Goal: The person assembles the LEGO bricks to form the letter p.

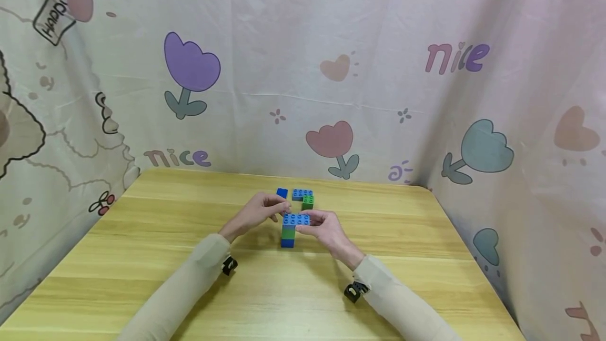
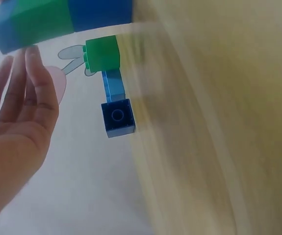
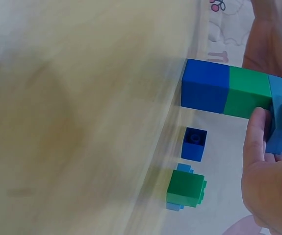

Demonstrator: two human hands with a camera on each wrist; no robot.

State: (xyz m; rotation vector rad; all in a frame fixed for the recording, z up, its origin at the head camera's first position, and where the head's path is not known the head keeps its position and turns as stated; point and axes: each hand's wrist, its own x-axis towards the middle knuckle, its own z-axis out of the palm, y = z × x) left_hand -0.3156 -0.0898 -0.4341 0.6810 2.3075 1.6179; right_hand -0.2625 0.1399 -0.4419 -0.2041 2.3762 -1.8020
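A small stack of toy building bricks stands upright on the table: a dark blue brick (image 1: 287, 243) at the bottom, a green brick (image 1: 288, 232) above it, and a longer light blue brick (image 1: 296, 220) on top, overhanging to the right. My right hand (image 1: 331, 233) pinches the overhanging end of the light blue brick, thumb on the near side and fingers beneath, as the right wrist view shows. Behind and left of the stack is my left hand (image 1: 258, 212), its fingers (image 2: 42, 85) loosely extended close to the top brick. Whether they touch it I cannot tell.
Farther back, a loose dark blue brick (image 1: 282, 192) lies on its side, its hollow underside (image 2: 117, 116) showing. Beside it a light blue brick (image 1: 298, 193) adjoins a green brick (image 1: 307, 202). The wooden table (image 1: 189, 288) ends at a patterned curtain (image 1: 265, 141).
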